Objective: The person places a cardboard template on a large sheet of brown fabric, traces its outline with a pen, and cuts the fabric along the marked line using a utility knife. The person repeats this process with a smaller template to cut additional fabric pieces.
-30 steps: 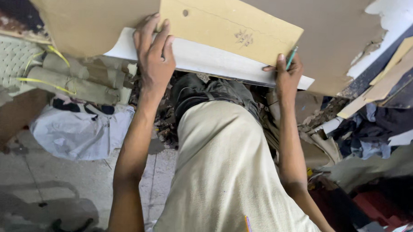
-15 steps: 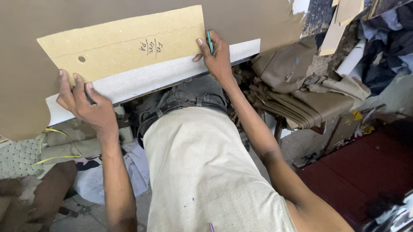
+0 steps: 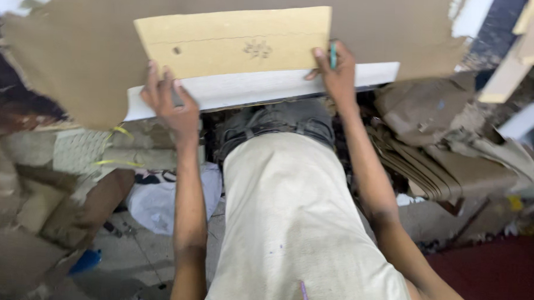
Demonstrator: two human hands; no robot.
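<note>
cardboard template point(image 3: 232, 41), a pale tan rectangle with a small hole near its left end and a faint drawn mark near the middle, lies flat on brown sheet material point(image 3: 74, 72) spread over the desk. left hand point(image 3: 171, 102) presses down with fingers spread on the near left corner of the template, its fingers reaching over the white desk edge point(image 3: 263, 88) that runs left to right just below. right hand point(image 3: 336, 75) rests at the template's near right corner, closed around a green pen point(image 3: 333, 55) held upright against the card's right edge. near the viewer, a light beige shirt point(image 3: 288, 227) fills the middle, with a dark waistband point(image 3: 274, 123) just beyond it. folded brown fabric pieces point(image 3: 432, 167) are stacked to the right under the desk; a white cloth point(image 3: 159, 199) lies on the floor to the left.
</note>
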